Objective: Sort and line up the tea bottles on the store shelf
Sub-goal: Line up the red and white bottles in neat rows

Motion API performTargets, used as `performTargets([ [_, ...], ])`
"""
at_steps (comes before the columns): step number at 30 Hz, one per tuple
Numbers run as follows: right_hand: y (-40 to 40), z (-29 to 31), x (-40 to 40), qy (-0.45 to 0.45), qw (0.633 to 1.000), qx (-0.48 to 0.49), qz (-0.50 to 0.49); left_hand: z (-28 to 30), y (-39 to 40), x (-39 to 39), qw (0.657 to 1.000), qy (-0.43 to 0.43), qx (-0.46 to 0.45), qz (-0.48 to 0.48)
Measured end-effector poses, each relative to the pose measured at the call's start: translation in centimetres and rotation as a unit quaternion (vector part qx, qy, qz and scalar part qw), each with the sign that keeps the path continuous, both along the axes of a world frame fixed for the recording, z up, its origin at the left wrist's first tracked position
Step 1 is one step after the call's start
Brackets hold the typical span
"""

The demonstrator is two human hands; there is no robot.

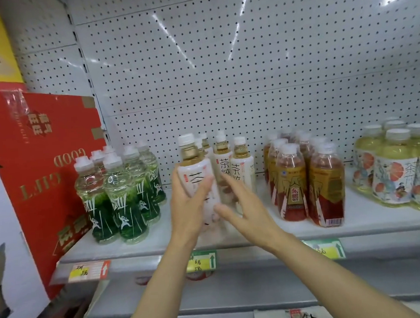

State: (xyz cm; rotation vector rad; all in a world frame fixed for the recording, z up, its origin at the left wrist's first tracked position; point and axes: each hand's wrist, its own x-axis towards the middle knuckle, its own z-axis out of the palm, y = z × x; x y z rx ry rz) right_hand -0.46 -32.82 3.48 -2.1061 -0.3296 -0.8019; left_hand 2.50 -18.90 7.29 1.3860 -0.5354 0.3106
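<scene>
A white-labelled tea bottle (195, 169) with a white cap is tilted in front of its group, and my left hand (187, 207) is wrapped around its body. My right hand (244, 206) is beside it with the fingers spread, the fingertips touching the lower part of that bottle and reaching towards the other white-labelled tea bottles (239, 169) standing behind. Green-labelled bottles (121, 192) stand in a cluster to the left. Red and gold bottles (305, 179) stand to the right, and yellow bottles with floral labels (398, 168) at the far right.
The bottles stand on a white shelf (234, 236) backed by a pegboard wall (222, 71). A red gift box (42, 158) leans at the left end. Price tags (201, 261) hang on the shelf's front edge, with a lower shelf below.
</scene>
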Motion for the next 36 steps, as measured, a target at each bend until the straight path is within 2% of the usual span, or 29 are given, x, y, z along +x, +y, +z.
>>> performTargets([
  [3,-2.5,-0.9,2.1,0.031,0.989,0.082,-0.117,0.5,3.1,1.3,0.999,0.006,-0.026,0.041],
  [5,-4.0,-1.3,4.4,0.093,0.967,0.112,-0.208,0.6,4.7,2.3,0.999,0.003,-0.015,0.05],
  [7,-5.0,-1.3,6.4,0.143,0.949,0.155,-0.236,0.3,5.7,3.1,0.999,0.008,-0.001,0.054],
  [12,-5.2,-2.0,9.3,0.179,0.94,0.17,-0.236,-1.2,7.0,4.5,0.998,0.021,0.034,0.058],
  [15,-3.9,-2.6,10.5,0.187,0.948,0.172,-0.194,-1.7,7.2,5.1,0.998,0.025,0.035,0.048],
  [18,-2.6,-2.7,11.7,0.178,0.951,0.181,-0.174,-1.9,7.1,5.3,0.998,0.027,0.04,0.039],
  [28,-2.2,-2.1,14.5,0.185,0.943,0.154,-0.228,-2.3,6.6,5.9,0.998,0.031,0.046,0.005],
  [36,-3.2,-2.7,14.3,0.16,0.95,0.195,-0.182,-2.1,5.3,5.1,0.998,0.021,0.043,-0.033],
])
